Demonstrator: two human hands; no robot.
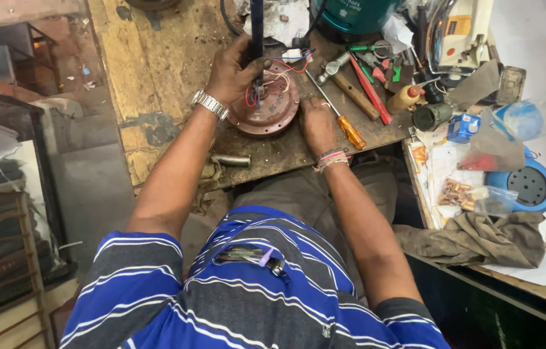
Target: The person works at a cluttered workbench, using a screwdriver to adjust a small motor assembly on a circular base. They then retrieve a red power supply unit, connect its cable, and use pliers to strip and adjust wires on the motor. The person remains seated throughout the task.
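Left hand (233,68): wrapped tight round a dark rod (257,29) that stands up from the middle of the round motor; silver watch (210,104) on the wrist.
Right hand (317,124): laid flat on the bench, fingers bent, touching the right edge of the round motor; nothing seen inside it, so cannot tell if anything is held; thread bands on the wrist.
Round motor (271,110): reddish brown, flat on the wooden bench (150,64), between the two hands.
Wires (279,76): red, white and blue, sticking out of the top of the motor, just under the left hand's fingers.
Screwdriver (344,123): orange handle, lying just right of the right hand, tip pointing away up the bench.
Hammer (350,87): wooden handle, a bit past the screwdriver, farther from the right hand.
Metal tube (231,159): small and grey, lying under the left arm near the bench edge.
Far right of the right hand: small yellow bottle (405,98), little blue box (463,126), clear bag of copper bits (463,194), brown rag (473,239), blue round thing with holes (528,187).
Shirt pocket: pens (250,255), close to the chest, below both arms.
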